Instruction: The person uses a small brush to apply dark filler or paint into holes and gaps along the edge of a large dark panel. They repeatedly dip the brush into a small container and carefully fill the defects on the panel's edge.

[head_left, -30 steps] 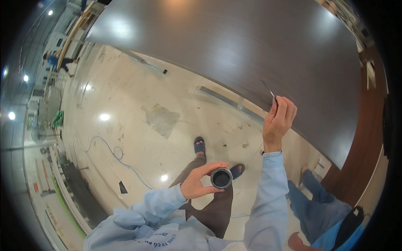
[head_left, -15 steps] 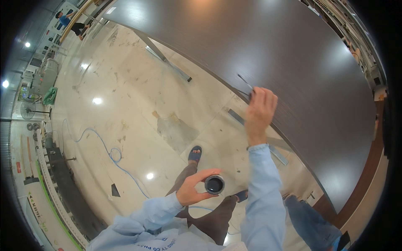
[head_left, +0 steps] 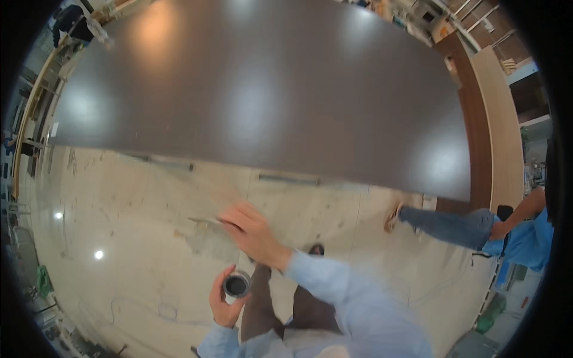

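Note:
A small round cup [head_left: 237,286] with dark liquid inside is gripped by my left hand [head_left: 221,301], low in front of me. Above and slightly right of the cup, my right hand [head_left: 253,231] is closed on a thin brush [head_left: 206,221]. The brush points left over the floor, and its tip is blurred. Beyond both hands stretches a large dark brown panel [head_left: 286,89] with light glaring off its surface. Neither hand touches the panel.
Metal supports [head_left: 289,178] show beneath the panel's near edge. On the right stands a person [head_left: 444,227] in jeans and a blue shirt, near upright wooden boards [head_left: 500,119]. Another person [head_left: 71,24] is at the far left. A hose [head_left: 167,311] lies on the floor.
The view has turned toward the panel, which now runs across the top. My right hand has come back from the panel's edge with the brush, close to the cup.

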Demonstrator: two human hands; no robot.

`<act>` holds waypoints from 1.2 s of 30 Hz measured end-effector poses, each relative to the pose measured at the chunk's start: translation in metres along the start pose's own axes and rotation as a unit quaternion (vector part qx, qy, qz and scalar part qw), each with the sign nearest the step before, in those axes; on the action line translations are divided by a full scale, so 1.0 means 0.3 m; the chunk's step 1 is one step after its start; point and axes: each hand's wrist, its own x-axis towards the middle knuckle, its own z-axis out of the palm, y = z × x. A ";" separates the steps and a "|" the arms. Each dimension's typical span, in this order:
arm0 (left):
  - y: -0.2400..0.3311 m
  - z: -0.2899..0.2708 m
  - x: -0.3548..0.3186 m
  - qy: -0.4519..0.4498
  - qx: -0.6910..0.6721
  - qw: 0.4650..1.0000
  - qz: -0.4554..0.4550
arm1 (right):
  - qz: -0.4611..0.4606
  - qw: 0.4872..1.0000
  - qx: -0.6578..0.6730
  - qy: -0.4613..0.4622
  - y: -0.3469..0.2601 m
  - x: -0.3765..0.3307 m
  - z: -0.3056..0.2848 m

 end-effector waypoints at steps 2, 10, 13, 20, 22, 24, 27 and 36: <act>-0.015 0.066 0.057 -0.020 0.000 1.000 0.023 | 0.114 0.993 -0.013 0.031 -0.018 -0.145 -0.243; 0.075 0.498 0.281 -0.188 0.045 0.979 0.059 | 0.236 0.940 -0.166 0.181 -0.112 -0.495 -0.920; 0.097 0.651 0.359 -0.237 0.113 0.958 0.112 | 0.248 0.927 -0.234 0.157 -0.194 -0.546 -1.054; 0.078 0.951 0.369 -0.257 0.123 0.948 0.140 | 0.162 0.937 -0.280 0.130 -0.220 -0.572 -1.149; 0.077 1.008 0.353 -0.266 0.130 0.945 0.138 | 0.161 0.933 -0.304 0.102 -0.204 -0.573 -1.153; 0.081 1.036 0.332 -0.277 0.142 0.937 0.161 | 0.164 0.927 -0.330 0.072 -0.190 -0.578 -1.152; 0.070 1.069 0.299 -0.299 0.159 0.919 0.202 | 0.175 0.911 -0.371 0.035 -0.170 -0.590 -1.141; 0.029 1.060 0.263 -0.303 0.154 0.920 0.195 | 0.205 0.914 -0.349 0.018 -0.145 -0.617 -1.117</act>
